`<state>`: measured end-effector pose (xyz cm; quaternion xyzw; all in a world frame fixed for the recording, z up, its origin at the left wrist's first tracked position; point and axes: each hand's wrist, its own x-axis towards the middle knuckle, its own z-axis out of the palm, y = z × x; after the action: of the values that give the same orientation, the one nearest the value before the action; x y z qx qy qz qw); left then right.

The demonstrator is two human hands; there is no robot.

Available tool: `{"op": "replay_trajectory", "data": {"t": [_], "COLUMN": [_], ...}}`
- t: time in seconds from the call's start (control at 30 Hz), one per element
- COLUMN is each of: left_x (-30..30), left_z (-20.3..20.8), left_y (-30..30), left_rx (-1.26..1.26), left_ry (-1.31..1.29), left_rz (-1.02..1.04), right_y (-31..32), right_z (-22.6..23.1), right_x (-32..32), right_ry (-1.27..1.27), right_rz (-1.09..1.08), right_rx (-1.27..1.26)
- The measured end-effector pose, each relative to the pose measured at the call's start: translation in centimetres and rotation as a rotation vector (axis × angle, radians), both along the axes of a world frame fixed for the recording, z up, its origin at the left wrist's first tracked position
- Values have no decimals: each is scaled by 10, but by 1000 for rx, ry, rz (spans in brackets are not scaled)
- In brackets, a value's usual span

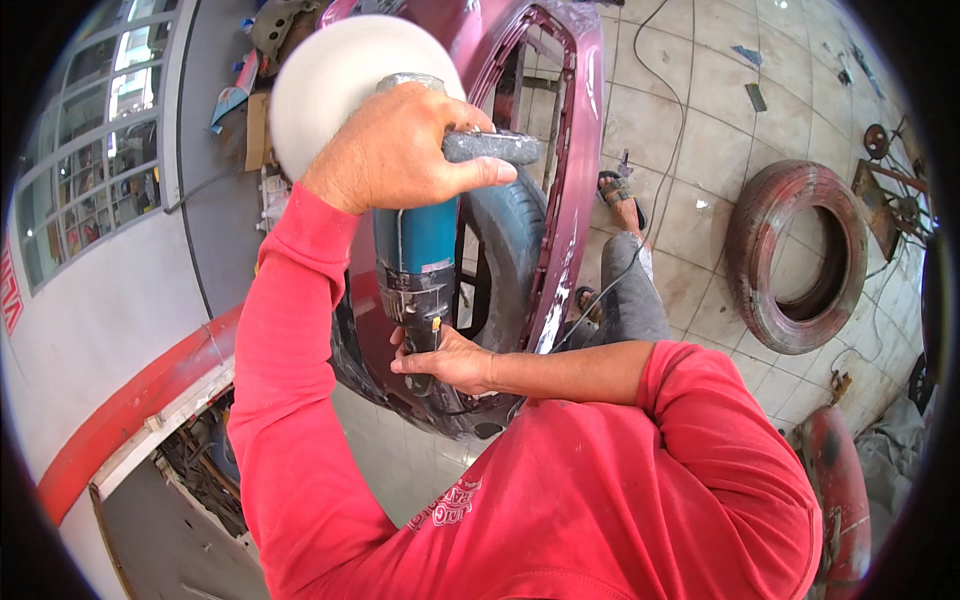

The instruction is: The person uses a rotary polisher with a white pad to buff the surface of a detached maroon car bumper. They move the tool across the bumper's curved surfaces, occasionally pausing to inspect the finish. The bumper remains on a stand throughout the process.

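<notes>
- Because the polisher [415, 240] is long and looks front-heavy, both hands share it; it lies lengthwise just left of the frame's centre, blue-green body between them.
- The left hand [400, 145], in the upper left-centre, is wrapped over the tool's front, thumb and index finger either side of the dark grey side handle [490, 148], probably to steady that end.
- The right hand [448, 360], near the centre, has its fingers closed around the rear grip [422, 384], likely to carry the back end and guide the angle.
- Beyond the left hand, the round white pad [340, 80] fills the upper left; whether it is turning or touches anything, I cannot tell.
- Beneath the tool, a maroon bumper [587, 120] stretches from top centre to the middle; a black tyre [515, 225] shows through its opening, perhaps as a prop.
- At right, a reddish-stained tyre [745, 255] lies flat on the tiled floor [700, 60], well apart from both hands, perhaps to leave standing room.
- A thin cord [683, 130] trails across the upper-right tiles, presumably left slack.
</notes>
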<state>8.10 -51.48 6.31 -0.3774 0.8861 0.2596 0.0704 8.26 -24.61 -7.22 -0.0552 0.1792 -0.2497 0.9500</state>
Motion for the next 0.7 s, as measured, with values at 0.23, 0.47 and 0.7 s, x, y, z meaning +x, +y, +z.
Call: {"op": "replay_trajectory", "data": {"t": [0.23, 0.47, 0.7], "left_x": [28, 53, 70], "left_z": [15, 21, 28], "left_y": [88, 165, 229], "left_rx": [6, -77, -41], "left_ry": [-84, -52, -118], "left_rz": [46, 31, 54], "right_y": [73, 135, 190], "right_z": [-3, -4, -16], "right_x": [27, 42, 51], "right_ry": [-67, -77, -92], "right_rz": [114, 199, 300], "right_rx": [11, -66, -117]}}
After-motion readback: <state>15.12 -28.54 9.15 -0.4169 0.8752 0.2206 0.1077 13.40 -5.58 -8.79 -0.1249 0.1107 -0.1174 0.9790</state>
